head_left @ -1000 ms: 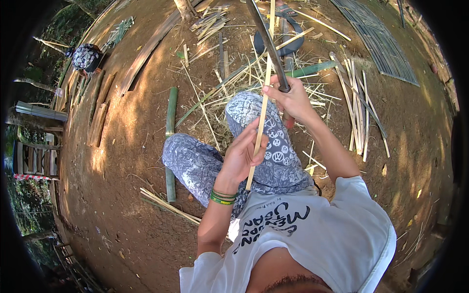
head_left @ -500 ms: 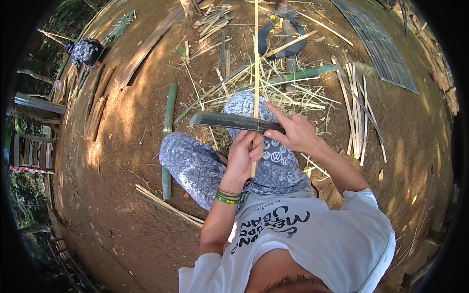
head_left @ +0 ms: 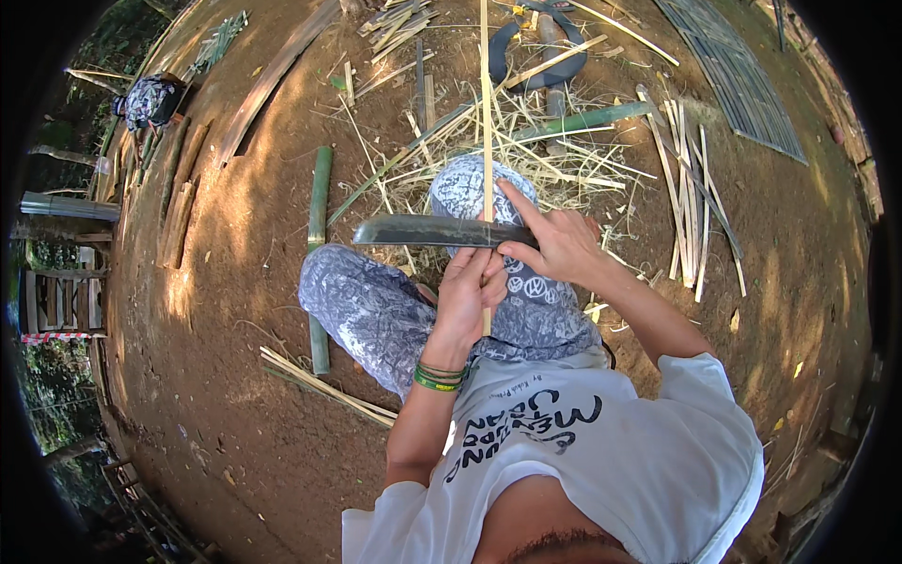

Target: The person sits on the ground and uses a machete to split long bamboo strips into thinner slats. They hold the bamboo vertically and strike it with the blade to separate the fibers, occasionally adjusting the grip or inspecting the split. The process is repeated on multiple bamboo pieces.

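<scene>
A long, narrow bamboo strip stretches away from my lap toward the far edge. My left hand is closed around its near part, just below a dark machete. The blade lies crosswise over the strip, its rounded tip to the left. My right hand grips the machete at its right end, where the fingers cover the handle. Its index finger points forward alongside the strip. Beneath both hands is my raised knee in patterned grey trousers.
Thin bamboo shavings lie heaped beyond my knees, with a green bamboo pole across them. Another green bamboo length is on the left. Split strips lie to the right, near a slatted bamboo panel. More strips rest at near left.
The machete's tip has shifted slightly left and down, so the blade sits more level across the strip. Both hands keep their grips. The whole view has shifted a little.
</scene>
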`<action>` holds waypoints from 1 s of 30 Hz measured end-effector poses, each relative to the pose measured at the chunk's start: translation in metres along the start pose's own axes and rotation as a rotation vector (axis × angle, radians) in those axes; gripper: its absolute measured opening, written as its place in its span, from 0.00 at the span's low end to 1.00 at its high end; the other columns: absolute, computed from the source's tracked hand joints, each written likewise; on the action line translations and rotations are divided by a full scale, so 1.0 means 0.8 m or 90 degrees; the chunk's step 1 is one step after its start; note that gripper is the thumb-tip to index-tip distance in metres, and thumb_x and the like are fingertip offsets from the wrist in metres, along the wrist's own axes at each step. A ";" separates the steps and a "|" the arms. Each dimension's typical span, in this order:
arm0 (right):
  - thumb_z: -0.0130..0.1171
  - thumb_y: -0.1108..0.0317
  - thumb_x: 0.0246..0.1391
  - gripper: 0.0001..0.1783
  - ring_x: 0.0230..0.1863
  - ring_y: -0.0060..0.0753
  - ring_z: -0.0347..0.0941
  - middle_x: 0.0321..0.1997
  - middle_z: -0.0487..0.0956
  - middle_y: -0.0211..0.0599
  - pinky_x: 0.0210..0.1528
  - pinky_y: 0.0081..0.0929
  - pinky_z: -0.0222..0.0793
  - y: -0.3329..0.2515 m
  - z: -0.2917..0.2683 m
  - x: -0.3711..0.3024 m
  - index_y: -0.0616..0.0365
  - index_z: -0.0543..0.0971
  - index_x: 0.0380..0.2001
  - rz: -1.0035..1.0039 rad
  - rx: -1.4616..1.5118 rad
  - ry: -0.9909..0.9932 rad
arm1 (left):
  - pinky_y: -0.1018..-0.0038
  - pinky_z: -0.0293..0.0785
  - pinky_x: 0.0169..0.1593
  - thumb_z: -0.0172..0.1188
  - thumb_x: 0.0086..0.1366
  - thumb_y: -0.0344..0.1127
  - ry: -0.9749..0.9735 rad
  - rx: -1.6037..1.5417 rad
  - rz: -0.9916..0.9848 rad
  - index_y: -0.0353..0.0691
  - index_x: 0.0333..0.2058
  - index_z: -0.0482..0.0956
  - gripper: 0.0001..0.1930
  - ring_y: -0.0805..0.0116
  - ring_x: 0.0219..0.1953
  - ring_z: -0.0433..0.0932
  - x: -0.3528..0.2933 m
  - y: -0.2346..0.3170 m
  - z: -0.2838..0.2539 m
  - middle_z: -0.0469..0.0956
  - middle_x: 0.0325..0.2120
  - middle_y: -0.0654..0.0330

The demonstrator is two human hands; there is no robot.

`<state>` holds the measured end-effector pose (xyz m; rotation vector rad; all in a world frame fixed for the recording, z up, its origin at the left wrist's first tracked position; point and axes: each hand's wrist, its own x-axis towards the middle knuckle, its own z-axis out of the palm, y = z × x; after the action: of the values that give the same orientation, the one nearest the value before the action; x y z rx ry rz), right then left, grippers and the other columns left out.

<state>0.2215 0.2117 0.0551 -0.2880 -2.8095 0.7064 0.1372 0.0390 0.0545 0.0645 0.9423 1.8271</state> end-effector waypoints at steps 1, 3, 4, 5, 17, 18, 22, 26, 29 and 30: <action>0.53 0.34 0.58 0.48 0.14 0.56 0.70 0.10 0.69 0.43 0.20 0.50 0.65 0.003 0.003 0.001 0.44 0.53 0.74 0.000 -0.008 0.002 | 0.84 0.49 0.19 0.42 0.78 0.34 0.006 0.011 -0.004 0.47 0.65 0.64 0.19 0.85 0.16 0.53 -0.002 0.000 0.000 0.59 0.22 0.72; 0.53 0.33 0.57 0.48 0.14 0.56 0.70 0.10 0.69 0.43 0.20 0.49 0.66 0.007 0.007 0.001 0.44 0.53 0.74 0.001 -0.012 0.008 | 0.86 0.48 0.19 0.42 0.77 0.34 0.020 0.033 -0.012 0.46 0.63 0.66 0.18 0.85 0.16 0.53 -0.009 0.001 0.001 0.58 0.22 0.72; 0.53 0.33 0.57 0.48 0.14 0.56 0.70 0.10 0.69 0.43 0.20 0.49 0.66 0.009 0.009 0.002 0.44 0.53 0.73 0.002 -0.008 0.014 | 0.85 0.48 0.19 0.42 0.78 0.34 0.015 0.050 -0.010 0.46 0.64 0.65 0.19 0.85 0.16 0.53 -0.012 0.002 0.002 0.58 0.22 0.72; 0.52 0.33 0.57 0.48 0.14 0.56 0.70 0.10 0.69 0.43 0.20 0.49 0.66 0.009 0.010 0.003 0.44 0.53 0.73 0.003 -0.004 0.019 | 0.85 0.48 0.20 0.42 0.78 0.34 0.011 0.067 -0.008 0.47 0.65 0.64 0.19 0.85 0.16 0.53 -0.015 0.004 0.003 0.58 0.22 0.72; 0.51 0.28 0.54 0.53 0.12 0.53 0.70 0.08 0.67 0.43 0.17 0.49 0.64 0.001 0.005 -0.002 0.45 0.51 0.74 0.012 -0.049 -0.004 | 0.83 0.51 0.21 0.41 0.78 0.32 0.054 0.119 -0.004 0.46 0.71 0.53 0.26 0.83 0.17 0.52 -0.045 -0.004 -0.016 0.55 0.21 0.72; 0.52 0.28 0.54 0.54 0.12 0.53 0.70 0.08 0.67 0.43 0.17 0.49 0.64 -0.001 0.005 -0.002 0.46 0.51 0.74 0.013 -0.052 -0.007 | 0.83 0.51 0.21 0.41 0.78 0.31 0.060 0.118 -0.007 0.46 0.72 0.52 0.26 0.83 0.17 0.52 -0.048 -0.005 -0.017 0.54 0.21 0.72; 0.53 0.28 0.53 0.55 0.12 0.52 0.70 0.07 0.67 0.42 0.18 0.50 0.64 -0.006 0.003 -0.004 0.49 0.50 0.74 0.010 -0.054 -0.016 | 0.83 0.50 0.21 0.41 0.78 0.31 0.048 0.125 -0.008 0.46 0.71 0.54 0.26 0.83 0.18 0.52 -0.067 -0.003 -0.020 0.55 0.21 0.72; 0.53 0.28 0.54 0.55 0.12 0.52 0.70 0.07 0.67 0.41 0.18 0.50 0.65 -0.006 0.008 -0.005 0.47 0.50 0.74 0.009 -0.059 -0.010 | 0.83 0.50 0.21 0.41 0.77 0.31 0.065 0.160 -0.010 0.46 0.71 0.56 0.25 0.83 0.19 0.52 -0.085 -0.001 -0.026 0.55 0.22 0.72; 0.52 0.28 0.54 0.54 0.11 0.52 0.70 0.08 0.68 0.41 0.18 0.49 0.65 -0.004 0.015 -0.005 0.46 0.50 0.74 0.023 -0.065 0.002 | 0.83 0.51 0.22 0.41 0.77 0.30 0.077 0.192 -0.007 0.45 0.71 0.57 0.25 0.83 0.19 0.52 -0.104 -0.001 -0.030 0.55 0.21 0.73; 0.52 0.28 0.54 0.53 0.12 0.52 0.71 0.09 0.70 0.40 0.19 0.48 0.65 -0.003 0.013 -0.004 0.47 0.51 0.74 0.033 -0.044 -0.008 | 0.84 0.51 0.22 0.41 0.77 0.30 0.080 0.202 -0.005 0.45 0.70 0.57 0.25 0.83 0.19 0.52 -0.112 -0.003 -0.031 0.55 0.21 0.73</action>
<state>0.2216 0.2038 0.0467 -0.3703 -2.8516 0.6251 0.1693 -0.0472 0.0685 0.1426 1.3139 1.6754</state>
